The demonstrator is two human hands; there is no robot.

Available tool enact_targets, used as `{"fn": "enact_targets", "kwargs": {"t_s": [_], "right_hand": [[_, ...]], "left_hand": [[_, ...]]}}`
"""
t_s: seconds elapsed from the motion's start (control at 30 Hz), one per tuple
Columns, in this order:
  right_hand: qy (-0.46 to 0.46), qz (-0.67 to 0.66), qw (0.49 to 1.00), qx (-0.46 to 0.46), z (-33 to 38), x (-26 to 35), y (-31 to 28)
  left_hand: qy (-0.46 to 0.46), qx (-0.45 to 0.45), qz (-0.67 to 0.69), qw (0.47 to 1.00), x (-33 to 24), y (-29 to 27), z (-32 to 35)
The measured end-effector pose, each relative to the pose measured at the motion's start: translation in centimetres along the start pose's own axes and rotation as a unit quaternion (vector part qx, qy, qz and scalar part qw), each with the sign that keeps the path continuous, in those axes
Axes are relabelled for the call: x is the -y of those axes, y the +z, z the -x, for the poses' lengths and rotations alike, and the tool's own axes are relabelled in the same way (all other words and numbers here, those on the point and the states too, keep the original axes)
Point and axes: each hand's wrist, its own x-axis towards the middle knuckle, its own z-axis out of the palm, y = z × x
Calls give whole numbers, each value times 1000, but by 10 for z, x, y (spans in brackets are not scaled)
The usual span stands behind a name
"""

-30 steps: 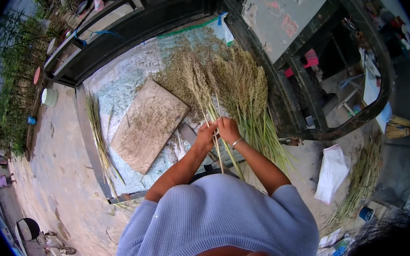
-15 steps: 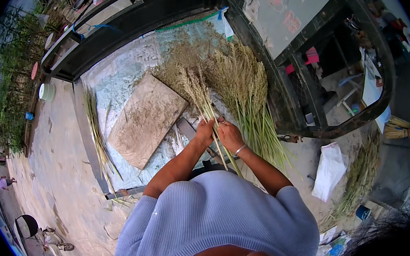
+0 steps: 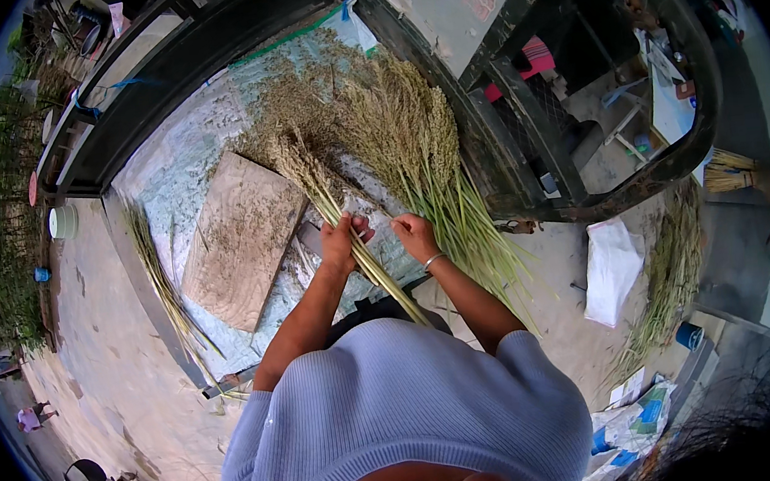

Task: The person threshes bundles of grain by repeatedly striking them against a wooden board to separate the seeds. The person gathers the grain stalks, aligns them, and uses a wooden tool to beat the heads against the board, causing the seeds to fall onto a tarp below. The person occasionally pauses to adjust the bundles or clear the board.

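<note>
My left hand is closed around a small bundle of broomcorn stalks. Their bushy tan heads point away from me, and the pale green stems slant down toward my lap. To the right of the bundle, my right hand is closed in a pinch on the end of a thin stalk. A bigger pile of broomcorn lies just beyond and right of that hand, green stems toward me. Left of the bundle, a wooden board strewn with seeds and chaff rests on a pale blue sheet.
A dark metal frame borders the sheet at the back and right. A few loose stalks lie along its left edge. On the floor to the right are a white sack and more stalks. A white bucket stands far left.
My hands have come apart: the left has moved left with the bundle, and the right now pinches a thin stalk beside it. The whole view has shifted and turned slightly.
</note>
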Motion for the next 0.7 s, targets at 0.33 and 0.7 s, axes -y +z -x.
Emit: {"fn": "enact_targets", "kwargs": {"t_s": [0.33, 0.7], "right_hand": [[250, 374, 878, -164, -8, -62, -23], [121, 180, 971, -100, -32, -157, -46]], "left_hand": [[325, 77, -11, 943, -185, -3, 23], [373, -110, -479, 787, -219, -127, 9]]}}
